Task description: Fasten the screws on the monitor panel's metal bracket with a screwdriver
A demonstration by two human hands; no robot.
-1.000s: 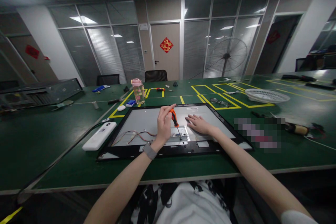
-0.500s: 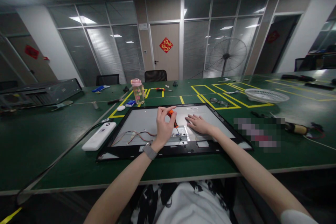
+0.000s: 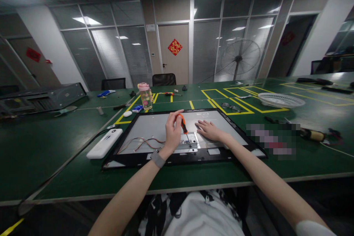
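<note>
My left hand point(image 3: 173, 132) is closed around the handle of an orange and black screwdriver point(image 3: 183, 124). The screwdriver is tilted, with its shaft pointing down to a small metal plate with a circuit board point(image 3: 190, 141). Whether the tip sits in a screw is too small to tell. That plate lies on the back of a flat display panel point(image 3: 149, 125) with a black frame. Fingers spread, my right hand point(image 3: 210, 130) lies flat on the panel, right of the screwdriver. Thin coloured wires point(image 3: 142, 142) run across the panel to the left of my left hand.
Left of the panel lies a white power bank point(image 3: 105, 143). Behind it stand a pink-lidded bottle point(image 3: 145, 96) and a blue box point(image 3: 137, 108). Glasses point(image 3: 231, 108), a white basket point(image 3: 280, 100) and a cylindrical motor-like part point(image 3: 312, 135) lie to the right. A metal case point(image 3: 41, 97) sits far left.
The fingers of my left hand have shifted around the screwdriver handle, and more of the handle shows now. My right hand and the panel stay in place.
</note>
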